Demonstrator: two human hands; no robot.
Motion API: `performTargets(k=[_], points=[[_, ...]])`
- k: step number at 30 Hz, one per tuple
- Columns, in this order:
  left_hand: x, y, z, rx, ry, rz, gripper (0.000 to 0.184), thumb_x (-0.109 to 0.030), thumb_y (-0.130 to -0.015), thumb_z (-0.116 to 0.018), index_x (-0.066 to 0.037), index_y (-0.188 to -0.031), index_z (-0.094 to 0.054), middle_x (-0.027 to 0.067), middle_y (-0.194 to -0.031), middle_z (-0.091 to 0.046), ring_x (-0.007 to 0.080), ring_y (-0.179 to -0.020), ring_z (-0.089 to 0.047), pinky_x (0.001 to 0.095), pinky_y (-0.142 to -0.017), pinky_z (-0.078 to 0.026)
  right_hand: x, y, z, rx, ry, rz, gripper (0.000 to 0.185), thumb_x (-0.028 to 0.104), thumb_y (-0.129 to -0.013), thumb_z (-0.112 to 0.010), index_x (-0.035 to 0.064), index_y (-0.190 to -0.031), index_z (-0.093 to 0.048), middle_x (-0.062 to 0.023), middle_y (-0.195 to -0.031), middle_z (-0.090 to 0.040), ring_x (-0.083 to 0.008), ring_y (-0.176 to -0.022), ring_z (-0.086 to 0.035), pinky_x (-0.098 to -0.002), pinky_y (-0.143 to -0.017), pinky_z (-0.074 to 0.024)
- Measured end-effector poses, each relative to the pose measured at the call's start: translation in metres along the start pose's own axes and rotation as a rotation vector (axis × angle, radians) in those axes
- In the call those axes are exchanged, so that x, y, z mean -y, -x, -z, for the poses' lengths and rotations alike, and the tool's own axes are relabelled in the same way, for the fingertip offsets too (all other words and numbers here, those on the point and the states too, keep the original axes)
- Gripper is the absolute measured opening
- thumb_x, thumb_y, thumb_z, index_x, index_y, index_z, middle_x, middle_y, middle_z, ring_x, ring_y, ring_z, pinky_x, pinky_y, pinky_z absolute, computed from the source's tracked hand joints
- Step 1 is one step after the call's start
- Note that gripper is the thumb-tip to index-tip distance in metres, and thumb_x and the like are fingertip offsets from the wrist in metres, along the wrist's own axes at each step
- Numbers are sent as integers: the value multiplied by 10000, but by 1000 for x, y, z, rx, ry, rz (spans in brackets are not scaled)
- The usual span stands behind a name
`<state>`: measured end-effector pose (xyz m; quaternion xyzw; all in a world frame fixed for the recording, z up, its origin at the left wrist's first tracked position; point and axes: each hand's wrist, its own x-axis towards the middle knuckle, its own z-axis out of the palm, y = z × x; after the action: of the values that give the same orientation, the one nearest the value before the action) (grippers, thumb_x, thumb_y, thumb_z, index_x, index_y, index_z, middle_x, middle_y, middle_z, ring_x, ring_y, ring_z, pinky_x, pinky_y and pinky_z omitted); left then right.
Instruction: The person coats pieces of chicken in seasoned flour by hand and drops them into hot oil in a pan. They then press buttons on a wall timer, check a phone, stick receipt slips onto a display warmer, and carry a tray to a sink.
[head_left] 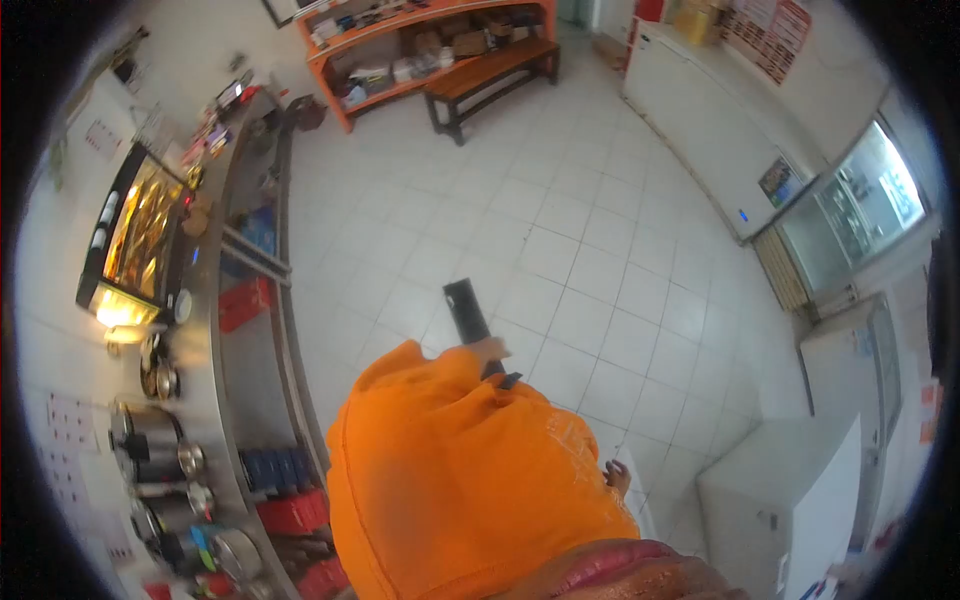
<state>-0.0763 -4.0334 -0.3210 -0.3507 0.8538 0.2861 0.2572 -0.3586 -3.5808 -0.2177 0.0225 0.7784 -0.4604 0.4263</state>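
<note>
An orange garment fills the lower middle of the head view. From its front edge my left hand emerges, closed around a long, flat black object that points forward above the floor; dark parts of it also show behind the hand. What exactly the object is cannot be told. Lower down, at the garment's right side, my right hand shows only in part, with its fingers slightly bent and apart and nothing visible between them.
Along the left runs a metal counter with pots and a lit display case. Ahead are an orange shelf and a wooden bench. Chest freezers and a glass-door fridge line the right. Pale tiles cover the floor.
</note>
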Motion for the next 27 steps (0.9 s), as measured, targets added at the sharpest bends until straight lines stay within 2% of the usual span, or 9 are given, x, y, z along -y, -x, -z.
performTargets(k=[3,10,11,12,13,15,18,21,27], points=[[-80,-79,4,-206,125,-205,494,-460,-906,-440,-19,-1008,-636,196,-1102,-596,389,-1030,-552,481,-902,-431,-56,-38,73,-119,-201,-125,285,168,-779,-682,39,-1022,-607,-93,-874,-638,-171,-707,-593,-325,-531,-440],[-275,-135,14,-354,-3,-301,360,-341,-924,-448,-59,-1062,-624,191,-1088,-595,357,-1046,-541,443,-910,-420,-137,-85,245,-136,-217,-188,233,207,-779,-667,34,-931,-631,-79,-790,-619,-159,-646,-560,-317,-516,-423],[-300,-111,5,-513,84,-488,370,-328,-939,-424,-66,-1130,-602,190,-1159,-581,346,-1090,-528,445,-934,-411,-157,-103,271,-170,-226,-142,229,213,-779,-665,34,-918,-634,-77,-778,-617,-157,-637,-555,-315,-514,-421],[-283,-174,-33,-159,89,-370,403,-335,-952,-401,-61,-1197,-566,184,-1223,-557,350,-1134,-504,444,-962,-393,-196,-128,298,-241,-243,-80,226,219,-779,-663,33,-905,-638,-75,-766,-614,-155,-629,-550,-314,-512,-418],[-316,-194,-19,-38,32,-387,395,-324,-950,-403,-59,-1193,-569,182,-1213,-562,343,-1128,-508,442,-958,-396,-112,-75,323,-202,-105,3,316,265,-824,-616,10,-1009,-634,-83,-817,-657,-184,-611,-589,-347,-541,-473],[-436,-232,-12,118,25,-428,380,-301,-948,-405,-56,-1183,-576,180,-1194,-571,329,-1116,-517,436,-949,-401,-106,-81,368,-429,30,61,304,311,-823,-611,18,-883,-669,-87,-695,-632,-189,-563,-568,-354,-516,-461],[-596,-264,-24,316,-56,-490,359,-267,-943,-409,-52,-1169,-586,176,-1164,-585,308,-1097,-530,428,-936,-409,-80,-75,422,-756,100,205,305,308,-793,-640,25,-904,-660,-163,-834,-670,-234,-758,-632,-365,-675,-495],[-714,-271,-50,456,-279,-625,339,-233,-939,-412,-47,-1155,-597,172,-1135,-598,287,-1078,-543,421,-923,-417,-31,-26,454,-825,-336,111,264,251,-754,-660,39,-911,-657,-140,-836,-672,-252,-781,-629,-370,-699,-493],[-907,-276,-134,575,-616,-977,306,-165,-930,-420,-38,-1126,-617,164,-1075,-625,246,-1041,-568,405,-897,-433,-146,8,490,-990,-63,-218,369,382,-786,-638,21,-855,-669,-182,-820,-664,-327,-774,-632,-428,-702,-486]])
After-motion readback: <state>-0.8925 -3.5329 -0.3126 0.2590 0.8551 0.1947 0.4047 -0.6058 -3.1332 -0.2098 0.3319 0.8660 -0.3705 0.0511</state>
